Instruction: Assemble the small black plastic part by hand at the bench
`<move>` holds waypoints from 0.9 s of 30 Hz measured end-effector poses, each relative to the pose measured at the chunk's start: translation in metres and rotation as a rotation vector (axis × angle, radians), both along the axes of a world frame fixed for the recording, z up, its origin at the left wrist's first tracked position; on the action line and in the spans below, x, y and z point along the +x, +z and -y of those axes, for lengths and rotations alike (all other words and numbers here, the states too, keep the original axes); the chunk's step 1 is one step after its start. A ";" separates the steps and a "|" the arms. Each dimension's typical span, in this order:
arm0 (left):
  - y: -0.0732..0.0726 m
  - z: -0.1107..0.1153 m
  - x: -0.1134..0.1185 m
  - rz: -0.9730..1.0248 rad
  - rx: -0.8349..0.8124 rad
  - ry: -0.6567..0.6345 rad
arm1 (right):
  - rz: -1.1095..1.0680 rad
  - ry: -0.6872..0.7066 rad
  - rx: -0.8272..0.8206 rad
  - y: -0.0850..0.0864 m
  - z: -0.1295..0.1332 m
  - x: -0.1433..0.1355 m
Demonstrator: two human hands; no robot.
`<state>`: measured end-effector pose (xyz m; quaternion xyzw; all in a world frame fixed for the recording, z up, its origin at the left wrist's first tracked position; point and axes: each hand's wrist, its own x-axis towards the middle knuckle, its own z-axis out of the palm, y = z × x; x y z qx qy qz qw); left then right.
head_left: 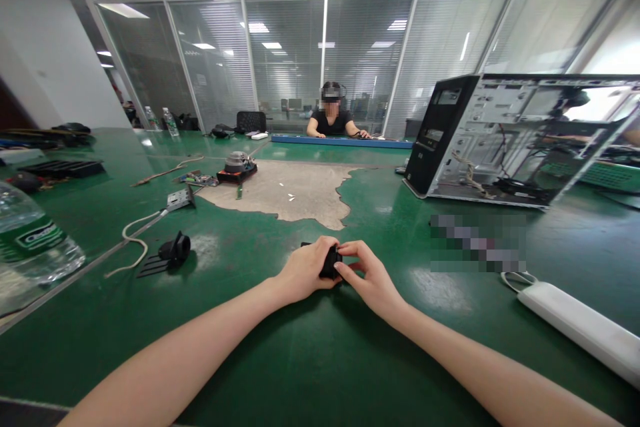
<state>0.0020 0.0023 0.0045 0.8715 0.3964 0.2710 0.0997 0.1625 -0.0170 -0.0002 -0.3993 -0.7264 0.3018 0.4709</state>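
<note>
My left hand (pixel 305 271) is wrapped round a small black plastic part (pixel 329 263) just above the green table (pixel 280 373). From the right, the thumb and fingers of my right hand (pixel 367 275) pinch the near end of that same part. Much of it is hidden by my fingers, so its exact kind does not show. To the left lies another black piece (pixel 174 250), with a round collar and several thin prongs, untouched on the table.
An open computer case (pixel 500 140) stands at the right, with a white power strip (pixel 575 323) before it. A water bottle (pixel 35 237) is at the left edge. Beyond a bare patch (pixel 300 190) in the table covering, a person (pixel 330 121) sits at the far side.
</note>
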 end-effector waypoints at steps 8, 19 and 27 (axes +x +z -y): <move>0.000 -0.001 0.000 -0.006 0.000 -0.007 | -0.029 0.082 -0.162 0.005 0.001 -0.002; 0.002 -0.001 0.000 -0.013 0.008 -0.004 | -0.068 0.055 -0.154 0.000 -0.003 -0.002; 0.002 -0.001 -0.001 -0.005 -0.011 -0.020 | -0.010 0.045 -0.024 0.003 0.000 -0.001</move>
